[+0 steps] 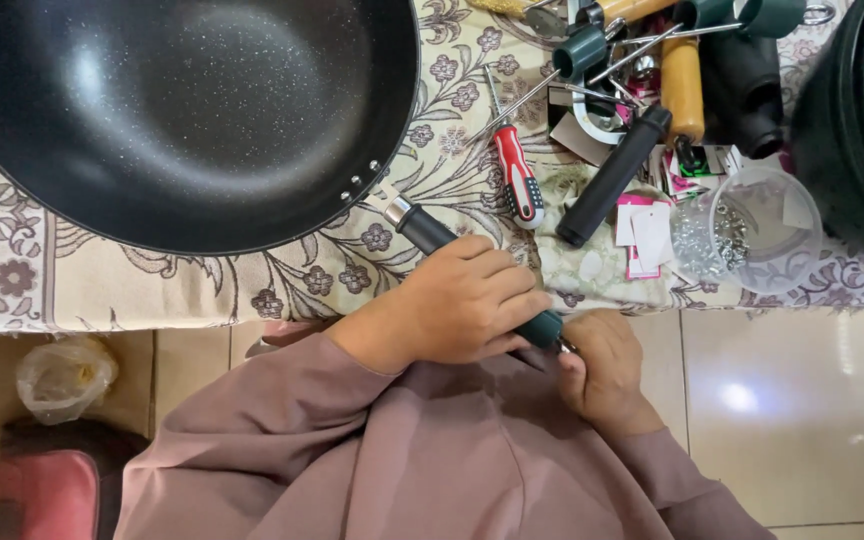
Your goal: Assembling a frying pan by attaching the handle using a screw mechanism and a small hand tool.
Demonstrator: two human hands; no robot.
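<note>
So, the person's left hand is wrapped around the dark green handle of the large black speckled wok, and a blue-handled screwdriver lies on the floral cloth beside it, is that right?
Not quite: the head view shows the screwdriver has a red-and-black handle, not blue. The rest holds: the left hand is wrapped around the dark green handle of the large black speckled wok, and the screwdriver lies on the floral cloth.

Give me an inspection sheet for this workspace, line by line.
Surface: table under a floral cloth.
Job's things: black pan, its dark handle gripped by the left hand; the right hand is at the handle's end.
Clutter: red-handled screwdriver, loose black handle, wooden handles, clear cup of small metal parts, pink tags.
Grippers: both hands bare, both closed.
Cables: nothing seen.
Surroundings: tiled floor, plastic bag.
</note>
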